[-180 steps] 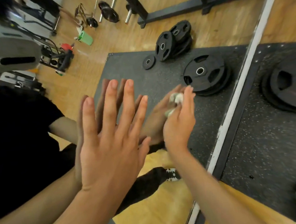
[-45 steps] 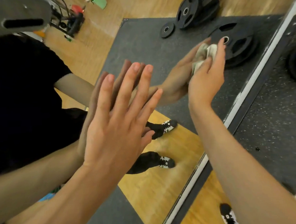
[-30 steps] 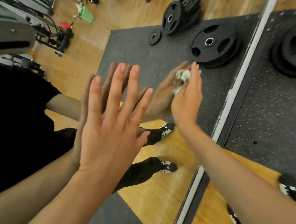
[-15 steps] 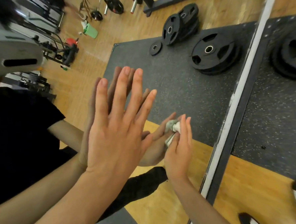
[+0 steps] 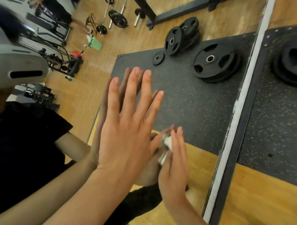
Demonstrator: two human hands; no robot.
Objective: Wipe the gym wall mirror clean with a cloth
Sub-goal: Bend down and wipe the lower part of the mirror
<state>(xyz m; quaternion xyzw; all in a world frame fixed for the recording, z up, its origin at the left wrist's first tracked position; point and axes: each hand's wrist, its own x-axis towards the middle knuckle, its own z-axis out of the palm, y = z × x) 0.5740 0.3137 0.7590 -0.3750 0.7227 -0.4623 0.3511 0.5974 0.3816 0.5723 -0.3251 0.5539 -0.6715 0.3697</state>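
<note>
left hand [image 5: 128, 131] flat on one mirror [image 5: 196, 109]; right hand [image 5: 173, 168] presses one cloth [image 5: 167, 142].

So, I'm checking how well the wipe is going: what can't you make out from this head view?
All in the head view, the only one:
The cloth: mostly hidden under the motion-blurred right hand; size and fold unclear.
The mirror: smears or streaks too faint to tell among the reflections.
Glass under the left hand: covered by its palm.
The weight plates at right: cut off by the picture's edge.

left hand [image 5: 126, 136] flat on mirror [image 5: 187, 106]; right hand [image 5: 174, 171] presses cloth [image 5: 167, 142]
</note>
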